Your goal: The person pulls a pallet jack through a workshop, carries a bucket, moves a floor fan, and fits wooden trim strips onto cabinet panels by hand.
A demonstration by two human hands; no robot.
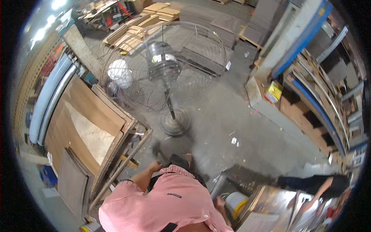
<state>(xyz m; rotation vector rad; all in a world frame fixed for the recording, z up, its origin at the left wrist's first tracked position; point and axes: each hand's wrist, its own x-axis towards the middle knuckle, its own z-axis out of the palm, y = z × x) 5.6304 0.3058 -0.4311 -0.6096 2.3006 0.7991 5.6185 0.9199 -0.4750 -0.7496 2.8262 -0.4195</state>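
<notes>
Because the left hand point(155, 166) and right hand point(220, 202) look small and blurred, I cannot tell either grip; a fan point(165, 69) stands on littered grey floor point(212, 116).

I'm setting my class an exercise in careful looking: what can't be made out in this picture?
Head view:
Left hand: small, blurred; whether it holds anything is unclear.
Right hand: beside the pink shirt, blurred; finger positions are unclear.
Shiny-topped surface, lower right: cut off by the lower edge.
Co-worker: blurred, head indistinct near the dark lens rim.
</notes>
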